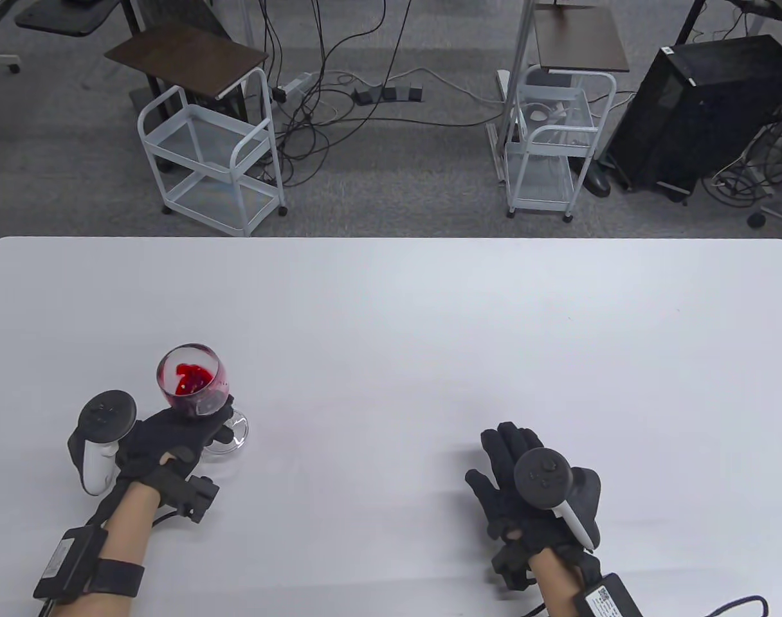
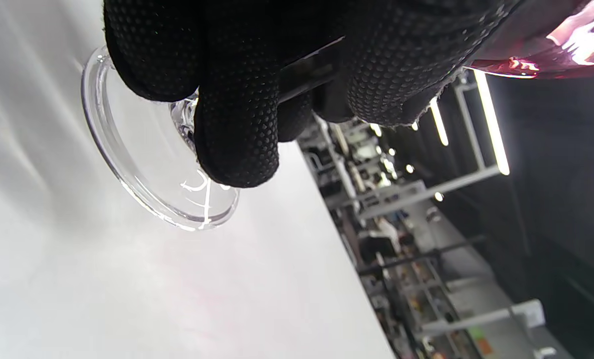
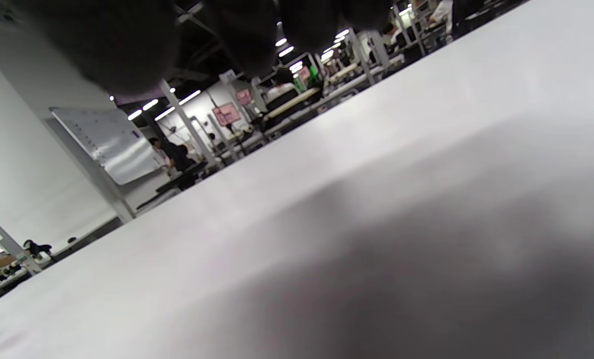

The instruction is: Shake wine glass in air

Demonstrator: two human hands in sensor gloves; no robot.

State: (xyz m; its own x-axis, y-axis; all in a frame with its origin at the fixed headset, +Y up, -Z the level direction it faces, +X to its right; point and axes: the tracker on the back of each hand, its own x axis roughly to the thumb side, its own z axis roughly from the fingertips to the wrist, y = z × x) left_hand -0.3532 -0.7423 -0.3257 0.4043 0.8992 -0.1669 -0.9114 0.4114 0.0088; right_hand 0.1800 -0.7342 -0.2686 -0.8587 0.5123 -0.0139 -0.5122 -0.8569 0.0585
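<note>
Wine glass (image 1: 191, 380) is the matter at hand, yet the largest thing in sight is the white table (image 1: 429, 321), which fills the lower part of the table view. Beyond its far edge stand two white wire carts (image 1: 214, 164) on a grey floor strewn with cables, and a black computer case (image 1: 700, 109) at the far right.

On the table's near right side lies the right hand (image 1: 526, 488), palm down, its fingers spread flat and grasping nothing; the right wrist view shows only blurred dark fingertips over the bare tabletop.

At the near left, the left hand (image 1: 166, 440) grips the wine glass by its stem, just under the bowl. The left wrist view shows gloved fingers (image 2: 237, 124) wrapped around the stem, with the round clear foot (image 2: 142, 164) beneath them. Whether the foot touches the tabletop or hangs just above it, I cannot tell. The glass leans a little, its bowl tipped away from the person. Red liquid (image 1: 188, 379) sits in the bowl, with red film clinging to the inner wall.
</note>
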